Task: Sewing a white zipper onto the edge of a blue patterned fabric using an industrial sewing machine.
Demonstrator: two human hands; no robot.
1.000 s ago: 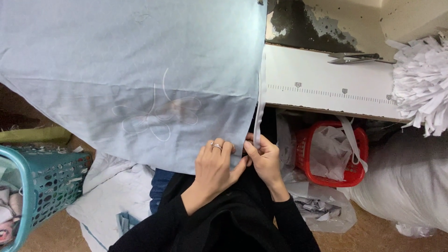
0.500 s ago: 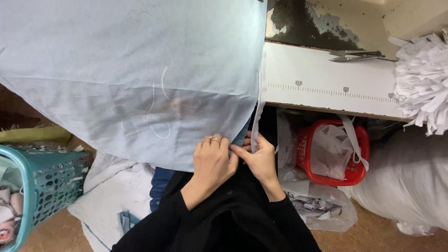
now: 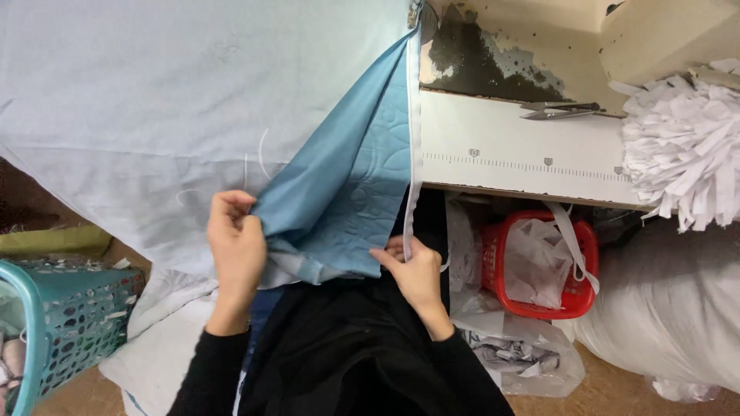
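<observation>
A large pale blue quilted fabric lies spread over the work table and hangs off its near edge. Its near right corner is folded back, showing a darker blue quilted underside. My left hand grips the folded corner at its left tip. My right hand pinches the lower right edge of the fold, where a narrow white binding strip runs along the fabric's edge up toward the table top.
A cream table top with a printed ruler carries thread snips and a heap of white strips. Below are a red basket with plastic bags, a large white sack, and a teal basket at left.
The hands were close together at the fabric's near edge. Now the left hand has pulled the corner up and leftward, turning it over and exposing the darker underside. The right hand stays at the edge.
</observation>
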